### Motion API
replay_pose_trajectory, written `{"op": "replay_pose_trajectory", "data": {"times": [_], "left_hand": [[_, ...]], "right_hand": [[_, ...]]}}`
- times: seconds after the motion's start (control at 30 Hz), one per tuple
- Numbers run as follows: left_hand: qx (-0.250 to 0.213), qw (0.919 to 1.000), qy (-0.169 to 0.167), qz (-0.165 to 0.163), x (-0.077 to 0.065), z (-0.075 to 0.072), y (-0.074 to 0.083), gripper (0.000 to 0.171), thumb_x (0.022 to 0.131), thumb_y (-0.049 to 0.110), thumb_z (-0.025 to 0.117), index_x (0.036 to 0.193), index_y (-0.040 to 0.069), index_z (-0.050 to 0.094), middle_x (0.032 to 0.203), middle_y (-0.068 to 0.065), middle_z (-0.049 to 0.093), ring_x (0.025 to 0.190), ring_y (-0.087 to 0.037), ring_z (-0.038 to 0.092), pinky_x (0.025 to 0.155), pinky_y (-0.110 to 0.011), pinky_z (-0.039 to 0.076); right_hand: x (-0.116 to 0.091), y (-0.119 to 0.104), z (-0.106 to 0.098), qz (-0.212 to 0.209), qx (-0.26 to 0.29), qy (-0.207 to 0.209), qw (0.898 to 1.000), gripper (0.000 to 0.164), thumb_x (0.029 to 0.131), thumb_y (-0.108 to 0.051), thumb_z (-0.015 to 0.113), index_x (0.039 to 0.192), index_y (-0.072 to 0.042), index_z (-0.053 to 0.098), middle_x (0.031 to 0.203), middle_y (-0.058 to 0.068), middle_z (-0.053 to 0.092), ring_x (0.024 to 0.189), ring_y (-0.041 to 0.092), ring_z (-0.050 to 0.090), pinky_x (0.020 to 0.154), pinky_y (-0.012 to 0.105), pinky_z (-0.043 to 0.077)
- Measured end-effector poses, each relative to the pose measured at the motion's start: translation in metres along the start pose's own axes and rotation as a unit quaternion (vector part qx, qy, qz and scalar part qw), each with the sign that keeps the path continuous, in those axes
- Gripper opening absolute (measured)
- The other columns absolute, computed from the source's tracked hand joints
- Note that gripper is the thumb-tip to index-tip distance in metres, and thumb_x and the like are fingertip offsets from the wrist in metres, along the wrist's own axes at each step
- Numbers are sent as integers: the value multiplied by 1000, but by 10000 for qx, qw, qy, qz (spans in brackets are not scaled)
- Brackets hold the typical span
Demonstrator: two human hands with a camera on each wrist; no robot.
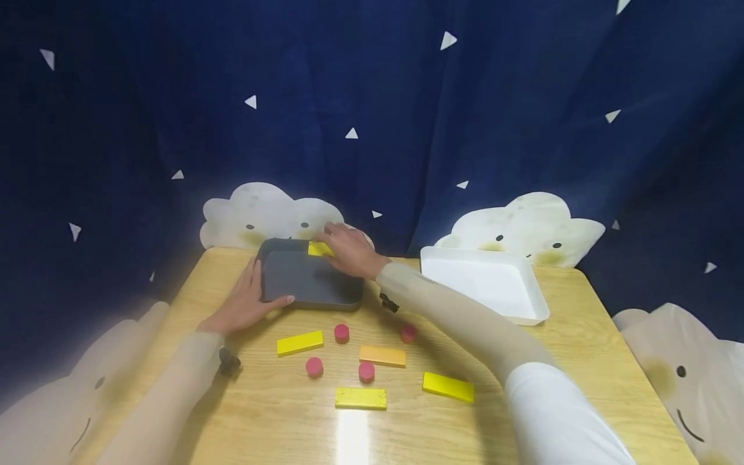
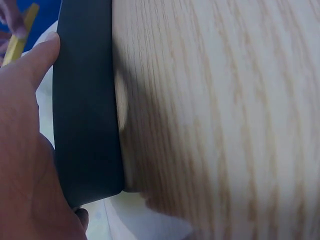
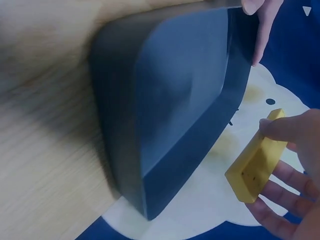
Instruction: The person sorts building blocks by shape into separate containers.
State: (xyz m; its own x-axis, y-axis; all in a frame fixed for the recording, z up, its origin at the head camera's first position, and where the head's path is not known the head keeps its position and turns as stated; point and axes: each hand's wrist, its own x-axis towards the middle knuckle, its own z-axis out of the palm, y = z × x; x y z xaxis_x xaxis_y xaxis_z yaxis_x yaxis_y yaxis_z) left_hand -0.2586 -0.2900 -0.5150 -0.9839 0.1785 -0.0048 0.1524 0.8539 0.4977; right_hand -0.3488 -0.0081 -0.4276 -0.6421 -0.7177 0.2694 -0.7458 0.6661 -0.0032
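My right hand [image 1: 351,252] pinches a yellow rectangular block [image 1: 318,248] between thumb and fingers, at the back edge of a dark grey tray [image 1: 308,305]. In the right wrist view the held block [image 3: 257,160] shows small dark marks on its end and appears beyond the tray's rim. The left hand [image 1: 248,300] touches the tray's front left corner, fingers straight along the left side and thumb spread over the front rim. From the left wrist, the thumb [image 2: 42,57] lies at the top of the tray's wall [image 2: 87,110]; the other fingers are mostly hidden there.
A white tray [image 1: 533,284] stands at the back right of the wooden table [image 1: 279,426]. In front of the grey tray lie three yellow blocks [image 1: 360,398], an orange block [image 1: 382,356] and several pinkish-red cylinders [image 1: 314,367]. A dark blue curtain [image 1: 372,84] with cloud shapes hangs behind.
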Motion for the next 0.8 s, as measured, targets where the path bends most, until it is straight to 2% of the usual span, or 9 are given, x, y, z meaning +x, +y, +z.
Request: {"op": "replay_pose_trajectory", "data": {"times": [0.17,0.4,0.8], "left_hand": [[45,9999,-91,-20,-2,-2,5,133,93,76,65,167,-8,-8,175,-28,-16,162,-52,-2,129,-69,10],[47,10000,-3,18,-1,-2,3,133,93,77,64,167,-9,-6,176,-29,-14,163,-51,-1,130,-67,11],[49,9999,107,107,-1,-1,0,134,92,78,64,167,-10,-5,175,-31,-12,163,-51,-1,130,-67,11]], "right_hand": [[23,-7,5,-60,69,-153,9998,45,99,-22,79,142,-24,68,117,3,63,104,21,63,78,33,59],[52,-15,17,-75,45,-305,9995,43,99,-21,80,139,-22,68,130,2,64,121,20,62,86,38,61],[79,-24,36,57,56,-468,9989,42,99,-20,79,139,-21,68,123,3,64,114,21,64,86,38,61]]}}
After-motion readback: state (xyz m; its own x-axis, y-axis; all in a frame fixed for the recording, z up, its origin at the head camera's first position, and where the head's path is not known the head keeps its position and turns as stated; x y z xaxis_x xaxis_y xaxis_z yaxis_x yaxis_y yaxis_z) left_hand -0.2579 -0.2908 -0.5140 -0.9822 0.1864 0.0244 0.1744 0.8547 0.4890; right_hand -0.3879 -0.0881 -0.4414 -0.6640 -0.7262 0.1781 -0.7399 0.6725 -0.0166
